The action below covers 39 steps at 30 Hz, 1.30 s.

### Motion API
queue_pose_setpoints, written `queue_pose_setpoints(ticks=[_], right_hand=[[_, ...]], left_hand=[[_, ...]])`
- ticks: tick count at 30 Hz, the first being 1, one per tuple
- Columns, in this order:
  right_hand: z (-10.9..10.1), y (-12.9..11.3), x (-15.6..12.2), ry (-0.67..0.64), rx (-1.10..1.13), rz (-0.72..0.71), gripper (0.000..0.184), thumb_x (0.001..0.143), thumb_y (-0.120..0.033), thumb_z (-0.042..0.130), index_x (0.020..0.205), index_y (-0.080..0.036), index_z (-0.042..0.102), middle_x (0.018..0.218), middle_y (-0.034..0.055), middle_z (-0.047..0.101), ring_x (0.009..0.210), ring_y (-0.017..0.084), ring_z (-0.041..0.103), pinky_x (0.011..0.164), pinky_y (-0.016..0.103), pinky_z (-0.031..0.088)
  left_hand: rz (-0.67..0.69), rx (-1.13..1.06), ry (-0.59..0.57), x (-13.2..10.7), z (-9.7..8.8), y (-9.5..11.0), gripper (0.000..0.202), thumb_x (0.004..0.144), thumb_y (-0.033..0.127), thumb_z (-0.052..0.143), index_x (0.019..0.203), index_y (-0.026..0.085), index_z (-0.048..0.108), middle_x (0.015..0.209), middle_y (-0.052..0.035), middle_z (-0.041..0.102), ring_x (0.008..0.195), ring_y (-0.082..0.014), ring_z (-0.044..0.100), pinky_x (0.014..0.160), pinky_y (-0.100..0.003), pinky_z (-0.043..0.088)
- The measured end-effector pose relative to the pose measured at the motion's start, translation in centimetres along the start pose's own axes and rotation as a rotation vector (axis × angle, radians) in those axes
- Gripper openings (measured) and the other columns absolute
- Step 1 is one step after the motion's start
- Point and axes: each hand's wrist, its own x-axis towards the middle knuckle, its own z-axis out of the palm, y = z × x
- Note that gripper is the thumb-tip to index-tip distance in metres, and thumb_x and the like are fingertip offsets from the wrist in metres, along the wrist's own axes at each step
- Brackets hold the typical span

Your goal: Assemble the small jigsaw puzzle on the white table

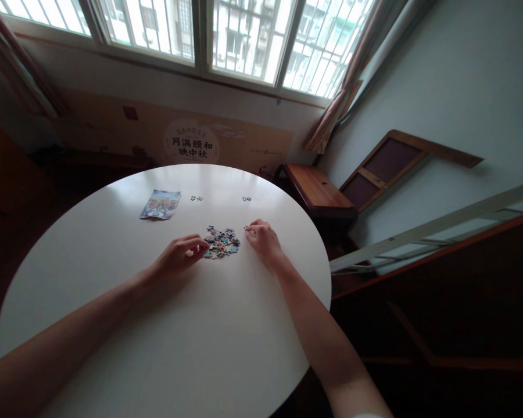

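A heap of small jigsaw puzzle pieces (pixel 222 242), in mixed blue, white and dark colours, lies on the white round table (pixel 192 325). At the heap's left edge is my left hand (pixel 182 253), its thumb and fingertips closed together against the pieces. Whatever is between those fingertips is too small to make out. Just right of the heap, my right hand (pixel 262 236) pinches a small puzzle piece (pixel 246 229) between thumb and forefinger. It is held apart from the heap.
A printed picture packet (pixel 160 204) lies behind the heap to the left. Small groups of pieces sit farther back, one group (pixel 196 198) near the packet and another group (pixel 247 199) to the right. A wooden bench (pixel 318 186) stands beyond the table's right edge.
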Motion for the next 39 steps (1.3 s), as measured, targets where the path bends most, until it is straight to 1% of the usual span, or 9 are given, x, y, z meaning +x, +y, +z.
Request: queue_pose_setpoints(ticks=[4, 9, 12, 16, 20, 25, 31, 35, 39], right_hand=[[0.1, -0.6, -0.4, 0.014, -0.115, 0.008, 0.025, 0.091, -0.028, 0.048, 0.097, -0.02, 0.071, 0.109, 0.0088, 0.065, 0.1, 0.024, 0.054, 0.088, 0.037, 0.042], [0.4, 0.0, -0.1, 0.014, -0.181, 0.126, 0.04, 0.092, -0.041, 0.045, 0.123, -0.02, 0.058, 0.127, 0.0113, 0.056, 0.114, 0.027, 0.047, 0.094, 0.041, 0.037], [0.9, 0.4, 0.5, 0.008, -0.185, 0.201, 0.046, 0.093, -0.048, 0.04, 0.128, -0.021, 0.053, 0.134, 0.0107, 0.051, 0.119, 0.027, 0.044, 0.099, 0.042, 0.033], [1.7, 0.8, 1.3, -0.017, -0.188, 0.258, 0.053, 0.093, -0.052, 0.035, 0.135, -0.022, 0.046, 0.143, 0.0087, 0.043, 0.13, 0.028, 0.035, 0.109, 0.046, 0.021], [2.1, 1.5, 2.6, -0.104, -0.175, 0.324, 0.063, 0.092, -0.056, 0.031, 0.144, -0.021, 0.033, 0.151, 0.0067, 0.031, 0.138, 0.03, 0.022, 0.113, 0.051, 0.011], [2.4, 2.5, 5.4, -0.165, -0.172, 0.366, 0.07, 0.09, -0.059, 0.027, 0.148, -0.019, 0.025, 0.155, 0.0053, 0.021, 0.142, 0.031, 0.013, 0.114, 0.052, 0.008], [2.9, 3.4, 8.4, -0.181, -0.21, 0.36, 0.073, 0.089, -0.061, 0.025, 0.148, -0.018, 0.023, 0.156, 0.0064, 0.018, 0.141, 0.033, 0.012, 0.113, 0.053, 0.009], [3.2, 3.8, 9.2, -0.189, -0.202, 0.35, 0.073, 0.088, -0.061, 0.026, 0.149, -0.019, 0.022, 0.156, 0.0049, 0.017, 0.141, 0.033, 0.011, 0.113, 0.055, 0.008], [3.4, 4.1, 9.2, -0.177, -0.2, 0.336, 0.073, 0.089, -0.061, 0.026, 0.148, -0.019, 0.023, 0.156, 0.006, 0.017, 0.141, 0.033, 0.011, 0.113, 0.055, 0.008]], left_hand=[[-0.009, -0.012, 0.004, 0.1, 0.0, 0.2, 0.017, 0.089, 0.025, 0.053, 0.085, 0.016, 0.067, 0.075, -0.0026, 0.062, 0.062, -0.0083, 0.055, 0.057, -0.017, 0.044], [-0.004, -0.014, -0.01, 0.2, 0.1, 0.2, 0.016, 0.089, 0.024, 0.053, 0.087, 0.016, 0.067, 0.076, -0.0024, 0.062, 0.062, -0.0081, 0.056, 0.057, -0.017, 0.043], [-0.004, -0.011, -0.009, 0.2, 0.1, 0.3, 0.016, 0.089, 0.024, 0.053, 0.085, 0.016, 0.067, 0.075, -0.002, 0.061, 0.062, -0.008, 0.056, 0.057, -0.016, 0.043], [0.005, -0.005, -0.011, 0.3, 0.0, 0.5, 0.018, 0.09, 0.025, 0.052, 0.085, 0.016, 0.066, 0.076, -0.0026, 0.062, 0.062, -0.008, 0.056, 0.058, -0.017, 0.044], [0.011, -0.008, -0.012, 0.3, 0.0, 0.5, 0.018, 0.09, 0.025, 0.052, 0.085, 0.016, 0.066, 0.076, -0.0027, 0.062, 0.061, -0.0082, 0.056, 0.058, -0.017, 0.044], [0.016, -0.009, -0.016, 0.3, 0.1, 0.5, 0.017, 0.09, 0.023, 0.052, 0.084, 0.016, 0.066, 0.075, -0.0023, 0.061, 0.062, -0.0083, 0.056, 0.06, -0.018, 0.044], [0.016, -0.011, -0.026, 0.4, 0.1, 0.8, 0.018, 0.09, 0.024, 0.052, 0.086, 0.017, 0.068, 0.073, -0.0024, 0.061, 0.06, -0.0086, 0.055, 0.058, -0.018, 0.043], [-0.006, 0.006, -0.04, 0.4, 0.0, 0.9, 0.018, 0.09, 0.024, 0.052, 0.086, 0.017, 0.067, 0.075, -0.0029, 0.062, 0.06, -0.0087, 0.055, 0.058, -0.019, 0.043], [-0.01, 0.002, -0.04, 0.3, 0.1, 0.7, 0.018, 0.09, 0.024, 0.052, 0.085, 0.017, 0.067, 0.075, -0.003, 0.062, 0.061, -0.0089, 0.056, 0.059, -0.019, 0.043]])
